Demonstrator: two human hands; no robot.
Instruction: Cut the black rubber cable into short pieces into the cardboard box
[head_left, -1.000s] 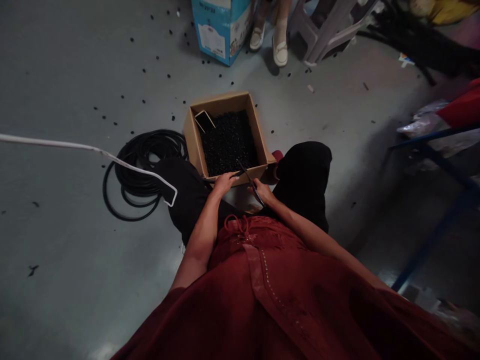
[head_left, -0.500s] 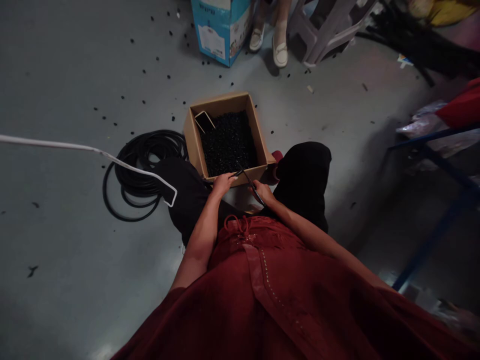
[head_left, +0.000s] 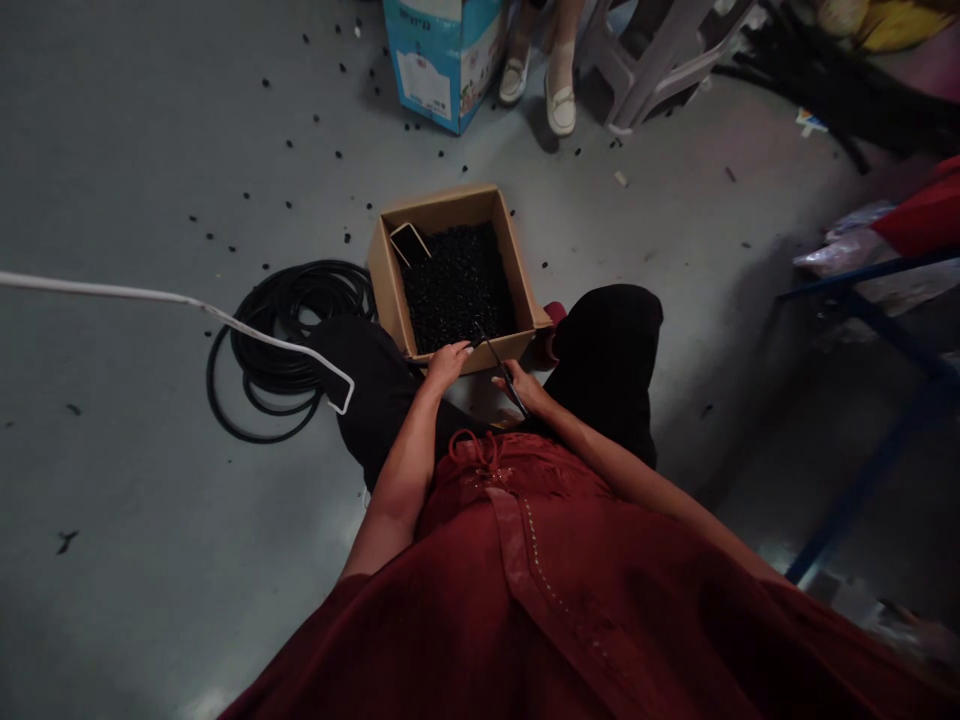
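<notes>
My left hand (head_left: 448,365) is closed around the end of a black rubber hose (head_left: 476,342), which pokes out past the fingertips at the near rim of a cardboard box (head_left: 386,290). Scissors (head_left: 498,357) with dark handles are gripped in my right hand (head_left: 523,385), their thin blades angled up and left beside the hose end. Many small black pieces (head_left: 457,280) fill the bottom of the box, with a small pale-rimmed dark container (head_left: 410,243) in its far left corner. A coil of black hose (head_left: 259,350) lies on the floor by my left leg.
A white cable or rod (head_left: 180,298) crosses from the left to my left knee. Beyond the box are a blue carton (head_left: 427,65), another person's feet (head_left: 560,105) and a plastic stool (head_left: 626,75). A blue metal frame (head_left: 885,450) stands at right. Black bits are scattered over the floor.
The scissors and my right hand have shifted very slightly, and the hose end shows less beyond my left fingertips. The box and coil are unchanged.
</notes>
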